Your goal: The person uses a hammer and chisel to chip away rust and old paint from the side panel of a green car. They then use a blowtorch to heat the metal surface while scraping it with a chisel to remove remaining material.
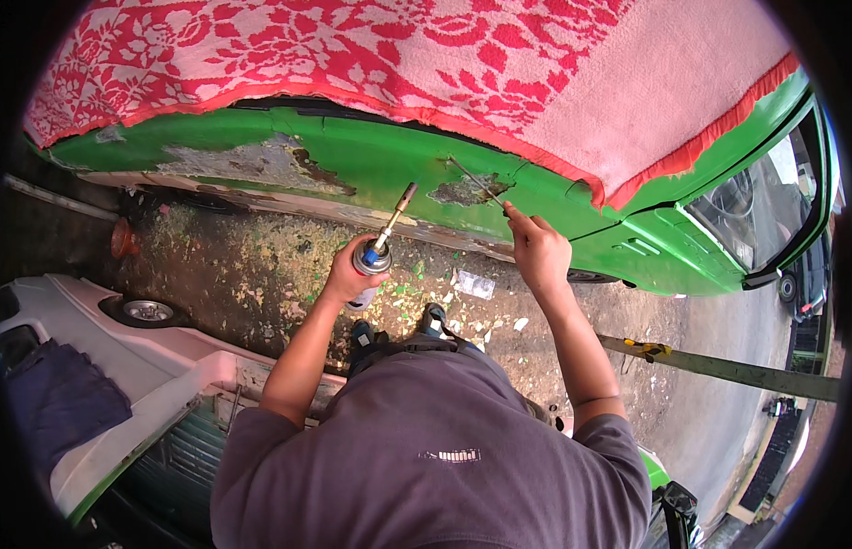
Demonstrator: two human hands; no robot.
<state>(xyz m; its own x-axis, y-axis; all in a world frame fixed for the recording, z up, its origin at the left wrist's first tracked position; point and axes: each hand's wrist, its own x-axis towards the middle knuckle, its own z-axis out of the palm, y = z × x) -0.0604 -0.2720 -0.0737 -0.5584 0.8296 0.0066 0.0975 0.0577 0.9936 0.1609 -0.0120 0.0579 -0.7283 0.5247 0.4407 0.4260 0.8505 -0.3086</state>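
Note:
My left hand (342, 276) is wrapped round the canister of a gas blowtorch (386, 232). Its brass nozzle points up toward the green car body (389, 160); no flame can be made out. In my right hand (541, 254) is a thin metal scraper (475, 179), its tip lying over a bare grey patch (458, 193) where the green paint is gone. A larger peeled patch (252, 163) spreads along the panel to the left. The nozzle stands apart from the panel, a little left of the smaller patch.
A red and pink patterned blanket (426, 55) covers the upper car. Paint flakes and a clear plastic wrapper (475, 285) litter the ground by my feet. Behind me on the left stands another vehicle (151, 357) with dark cloth (60, 398) on it. A long beam (719, 368) lies at right.

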